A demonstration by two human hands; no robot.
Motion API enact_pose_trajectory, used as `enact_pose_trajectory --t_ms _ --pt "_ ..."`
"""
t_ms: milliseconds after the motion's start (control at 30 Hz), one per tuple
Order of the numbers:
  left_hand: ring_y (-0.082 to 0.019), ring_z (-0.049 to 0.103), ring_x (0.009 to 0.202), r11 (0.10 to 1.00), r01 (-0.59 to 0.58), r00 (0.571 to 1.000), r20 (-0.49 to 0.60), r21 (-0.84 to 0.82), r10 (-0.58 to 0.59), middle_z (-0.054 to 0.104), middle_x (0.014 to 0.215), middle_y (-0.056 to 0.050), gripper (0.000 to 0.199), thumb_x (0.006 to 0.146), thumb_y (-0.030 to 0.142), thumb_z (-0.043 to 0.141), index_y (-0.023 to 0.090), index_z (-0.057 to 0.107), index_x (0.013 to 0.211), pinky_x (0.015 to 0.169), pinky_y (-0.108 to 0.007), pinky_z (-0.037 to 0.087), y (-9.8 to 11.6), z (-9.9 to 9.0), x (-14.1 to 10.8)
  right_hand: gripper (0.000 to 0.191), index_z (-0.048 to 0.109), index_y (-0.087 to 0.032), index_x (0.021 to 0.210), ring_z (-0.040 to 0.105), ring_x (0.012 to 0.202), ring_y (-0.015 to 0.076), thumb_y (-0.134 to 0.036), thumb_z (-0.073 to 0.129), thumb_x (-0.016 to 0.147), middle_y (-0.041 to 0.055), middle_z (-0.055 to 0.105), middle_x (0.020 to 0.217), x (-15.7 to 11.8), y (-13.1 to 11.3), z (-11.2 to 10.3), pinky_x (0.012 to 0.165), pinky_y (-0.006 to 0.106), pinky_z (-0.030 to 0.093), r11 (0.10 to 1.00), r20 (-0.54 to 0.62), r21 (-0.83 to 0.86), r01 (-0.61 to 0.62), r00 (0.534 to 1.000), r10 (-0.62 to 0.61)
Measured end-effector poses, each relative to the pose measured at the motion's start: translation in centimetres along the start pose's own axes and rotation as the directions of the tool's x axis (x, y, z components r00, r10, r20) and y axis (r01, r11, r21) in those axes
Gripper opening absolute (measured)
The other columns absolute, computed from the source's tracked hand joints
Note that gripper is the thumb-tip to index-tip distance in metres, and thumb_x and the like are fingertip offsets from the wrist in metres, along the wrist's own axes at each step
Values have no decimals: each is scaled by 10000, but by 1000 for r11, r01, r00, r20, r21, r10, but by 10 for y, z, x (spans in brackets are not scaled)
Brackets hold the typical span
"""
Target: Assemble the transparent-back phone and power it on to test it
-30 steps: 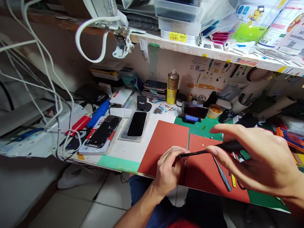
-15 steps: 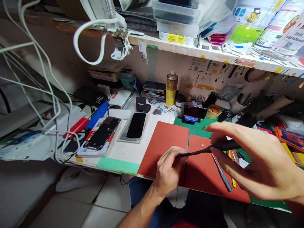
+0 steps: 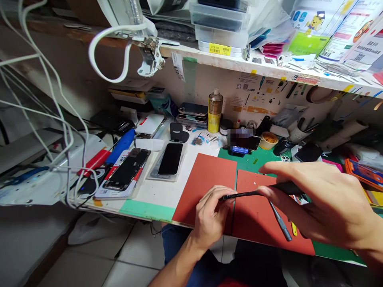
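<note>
My right hand (image 3: 317, 199) grips a black long-handled tool (image 3: 284, 188) between thumb and fingers, its thin shaft pointing left. The tip of that tool meets a small dark item at my left hand (image 3: 211, 211). My left hand is closed round this item, which is mostly hidden by the fingers, so I cannot make out what it is. Both hands are above the reddish-brown mats (image 3: 206, 179). Below my right hand, a grey pen-like tool (image 3: 280, 222) and a yellow tool (image 3: 294, 229) lie on the right mat.
A phone (image 3: 170, 158) on a clear case and an opened phone part (image 3: 128, 169) lie left. Behind stand a spray can (image 3: 215, 110), stacked phones (image 3: 193, 113) and a tape roll (image 3: 268, 140). A cluttered shelf (image 3: 209, 59) overhangs the bench; white cables (image 3: 64, 115) hang left.
My right hand has shifted slightly, its thumb further left along the black tool. The left hand has stayed nearly still. The whole view has moved a little.
</note>
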State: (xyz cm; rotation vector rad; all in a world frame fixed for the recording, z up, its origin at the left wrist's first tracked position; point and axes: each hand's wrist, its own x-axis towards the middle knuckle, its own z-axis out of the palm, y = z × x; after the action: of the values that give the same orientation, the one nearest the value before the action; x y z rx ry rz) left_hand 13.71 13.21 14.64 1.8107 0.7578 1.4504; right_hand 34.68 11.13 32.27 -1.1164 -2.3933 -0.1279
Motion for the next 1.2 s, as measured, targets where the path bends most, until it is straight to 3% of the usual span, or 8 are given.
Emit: enact_pose_trajectory --t_ms 433,533,667,800,900,1000,1100,1200 --pt "-199 721 971 1000 0 1000 0 12 0 744 1023 -78 244 960 39 650 204 677 1137 885 -327 589 -1 0 -1 275 595 -204 1247 743 667 227 -156 591 977 69 784 895 6 -5 -2 597 336 558 999 5 -29 40 999 -40" --pt "-195 719 979 1000 1 1000 -3 16 -1 742 1026 -72 253 956 31 652 206 675 1138 895 -322 585 -1 0 -2 294 583 -187 1269 775 784 255 -172 575 975 106 787 978 6 -4 -2 668 352 590 999 18 10 42 999 -42" --pt "-188 712 983 1000 16 1000 4 -11 -16 733 1030 -70 268 955 18 648 206 675 1144 896 -318 583 -2 0 -3 236 602 -202 1215 749 682 214 -151 593 985 73 786 922 8 -3 -2 597 324 550 999 5 -16 34 999 -34" --pt "-189 715 987 1000 26 1000 8 -9 -26 736 1032 -67 257 961 26 644 206 676 1141 902 -324 587 -2 1 -4 228 592 -182 1224 778 802 235 -165 566 998 104 794 1003 8 -3 -2 661 329 580 1000 36 19 23 999 -23" --pt "-187 717 989 1000 15 1000 11 -15 -15 739 1037 -63 271 956 23 652 208 672 1153 895 -318 590 0 1 -3 203 611 -196 1197 748 679 217 -182 597 995 76 785 908 7 -2 -3 595 325 549 1000 22 -14 -7 1000 8" --pt "-183 717 981 1000 21 1000 4 1 -21 739 1028 -61 261 955 24 659 208 676 1140 896 -310 587 0 1 -3 239 609 -180 1219 763 762 226 -165 582 983 111 788 1018 7 -2 -3 652 327 575 999 29 54 10 1000 -12" --pt "-187 713 989 1000 17 1000 8 -13 -17 736 1037 -69 250 966 35 650 202 676 1150 895 -314 582 -1 1 -4 209 610 -172 1195 710 637 195 -149 603 987 71 776 889 8 -2 -2 591 321 536 1000 9 28 13 1000 -14" --pt "-181 705 982 1000 26 1000 3 -17 -26 729 1024 -63 238 972 38 645 197 676 1146 892 -311 576 -4 1 -5 267 589 -173 1256 762 785 236 -169 569 990 99 783 979 7 -1 -1 685 338 579 999 31 43 13 999 -14"
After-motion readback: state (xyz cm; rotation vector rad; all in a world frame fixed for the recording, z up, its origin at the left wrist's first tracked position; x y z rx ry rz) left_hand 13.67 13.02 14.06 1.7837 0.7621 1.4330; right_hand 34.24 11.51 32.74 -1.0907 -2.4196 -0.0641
